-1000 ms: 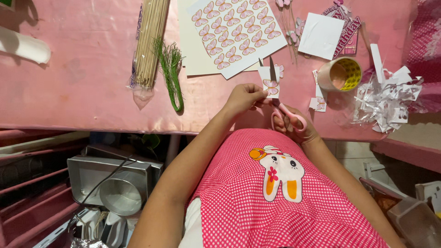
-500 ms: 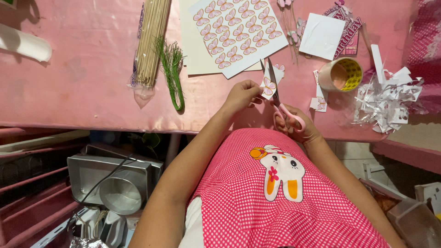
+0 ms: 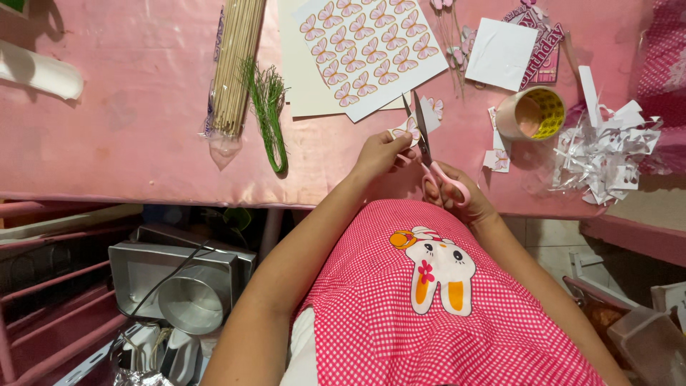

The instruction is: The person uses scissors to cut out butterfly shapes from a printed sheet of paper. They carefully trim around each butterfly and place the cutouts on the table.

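While a small butterfly cut-out (image 3: 407, 129) is pinched between the curled fingers of the left hand (image 3: 379, 151) just above the pink table (image 3: 143, 129), pink-handled scissors (image 3: 432, 159) are gripped in the closed right hand (image 3: 457, 200), blades parted beside the paper. Trimming around the printed wing appears to be the step in hand. A slight turn of the piece against the blades is judged necessary next; the printed butterfly sheet (image 3: 368, 46) lies beyond.

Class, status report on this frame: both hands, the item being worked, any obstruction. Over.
Left hand pinching butterfly cutout. Right hand on pink scissors, blades open at cutout. Nothing blocking.
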